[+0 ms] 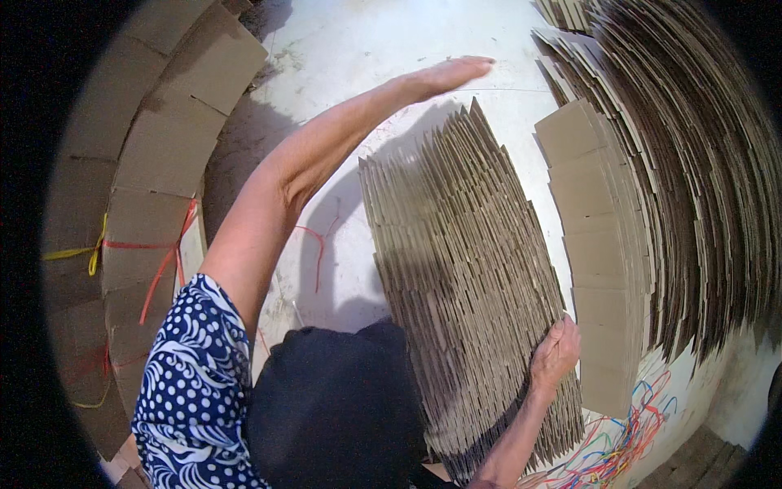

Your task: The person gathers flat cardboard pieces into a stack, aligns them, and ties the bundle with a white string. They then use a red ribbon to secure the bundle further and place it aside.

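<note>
The right grip [556, 352] lies against the right-hand edge of a long bundle of cardboard sheets [472, 277], its fingers bent; whether they pinch any sheet I cannot tell. The left grip [460, 72] is held out flat with straight fingers, nothing visible in it, beyond the far end of the bundle. That bundle sits on the white floor [456, 24] in the middle of the view, slanting from upper left to lower right, its many thin edges facing up (some are blurred near the left side). Just beside it on the right stands flat brown cardboard [592, 244], with tall packed rows of sheets [692, 171] further over. Colored straps [623, 448] tangle at the lower right, and tied cardboard stacks [147, 236] line the left, one bound with red strap [177, 244].
</note>
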